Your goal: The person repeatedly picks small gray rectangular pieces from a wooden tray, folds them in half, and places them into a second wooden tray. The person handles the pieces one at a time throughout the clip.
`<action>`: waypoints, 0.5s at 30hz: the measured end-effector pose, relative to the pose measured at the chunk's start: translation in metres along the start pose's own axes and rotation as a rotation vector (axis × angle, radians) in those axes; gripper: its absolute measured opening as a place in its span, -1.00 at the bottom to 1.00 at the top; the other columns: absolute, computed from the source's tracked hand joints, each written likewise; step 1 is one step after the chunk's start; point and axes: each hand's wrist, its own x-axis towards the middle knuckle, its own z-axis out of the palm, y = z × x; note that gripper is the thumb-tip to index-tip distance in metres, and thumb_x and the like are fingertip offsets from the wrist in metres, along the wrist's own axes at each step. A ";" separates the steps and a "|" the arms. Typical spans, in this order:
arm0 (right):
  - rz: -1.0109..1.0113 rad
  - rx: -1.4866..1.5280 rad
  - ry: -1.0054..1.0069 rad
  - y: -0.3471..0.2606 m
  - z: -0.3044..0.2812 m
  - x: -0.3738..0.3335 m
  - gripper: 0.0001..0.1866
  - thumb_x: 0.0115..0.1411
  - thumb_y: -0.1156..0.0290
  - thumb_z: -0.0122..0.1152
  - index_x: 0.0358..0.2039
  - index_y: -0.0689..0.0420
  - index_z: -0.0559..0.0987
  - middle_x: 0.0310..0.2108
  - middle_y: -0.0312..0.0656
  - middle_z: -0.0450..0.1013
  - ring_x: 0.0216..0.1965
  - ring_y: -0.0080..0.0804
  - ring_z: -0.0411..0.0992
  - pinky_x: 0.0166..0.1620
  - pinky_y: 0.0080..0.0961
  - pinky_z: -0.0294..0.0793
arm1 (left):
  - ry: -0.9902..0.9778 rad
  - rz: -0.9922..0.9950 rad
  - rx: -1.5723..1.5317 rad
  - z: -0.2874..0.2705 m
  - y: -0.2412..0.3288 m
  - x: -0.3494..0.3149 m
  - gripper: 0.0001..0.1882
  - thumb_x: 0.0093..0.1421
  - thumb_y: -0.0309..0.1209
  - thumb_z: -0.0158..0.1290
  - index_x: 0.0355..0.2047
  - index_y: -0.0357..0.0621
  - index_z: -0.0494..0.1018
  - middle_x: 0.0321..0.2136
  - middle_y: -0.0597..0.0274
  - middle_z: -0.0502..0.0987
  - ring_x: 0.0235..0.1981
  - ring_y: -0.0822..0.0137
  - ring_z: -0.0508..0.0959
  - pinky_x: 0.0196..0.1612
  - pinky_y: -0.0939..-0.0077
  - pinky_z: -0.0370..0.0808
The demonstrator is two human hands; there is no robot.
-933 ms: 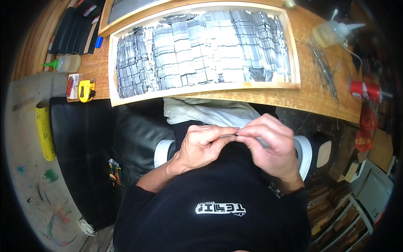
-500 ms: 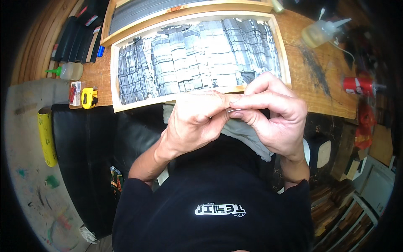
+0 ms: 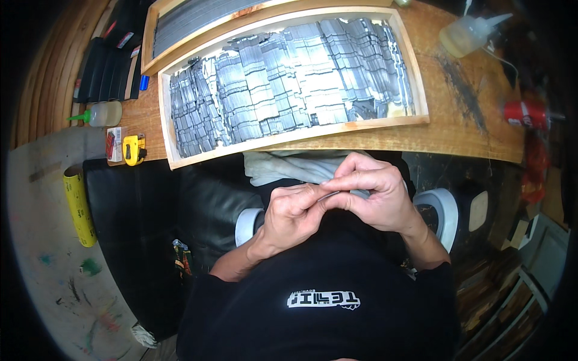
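Since the earlier frame both hands have dropped from in front of the wooden tray (image 3: pixel 421 90) back toward the person's lap, so the tray's near rail shows whole again. The left hand (image 3: pixel 292 216) and right hand (image 3: pixel 376 198) meet just below that rail, fingers (image 3: pixel 346 180) pinched narrow on a thin, flat grey strip (image 3: pixel 337 194) that runs between them; only a sliver of it shows, dull and metallic in look. Both hands are closed on it, thumbs pressed against forefingers.

Directly between the hands and the tray lies a crumpled pale cloth (image 3: pixel 289 165), soft and folded. The tray itself is a shallow rectangular frame of light wood, packed with overlapping rows of similar grey strips (image 3: pixel 289 96), ridged and faintly shiny. It rests on a worn orange-brown wooden desk (image 3: pixel 469 126). To the left of the tray sit a small yellow tape measure (image 3: pixel 133 149) and a clear squeeze bottle with a green nozzle (image 3: pixel 99 113); to its right, another clear squeeze bottle (image 3: pixel 466 36) and a red can (image 3: pixel 525 113) lying on its side.
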 end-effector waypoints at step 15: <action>0.055 0.045 -0.033 0.006 -0.002 -0.001 -0.80 0.00 0.63 0.56 -0.31 0.21 0.78 -0.39 -0.25 0.56 -0.35 -0.50 0.54 -0.30 -0.57 0.49 | -0.054 -0.050 0.035 0.002 -0.003 -0.008 -0.79 0.14 -0.71 0.23 -0.19 -0.38 0.64 -0.50 0.03 0.65 -0.55 0.24 0.65 -0.46 0.50 0.50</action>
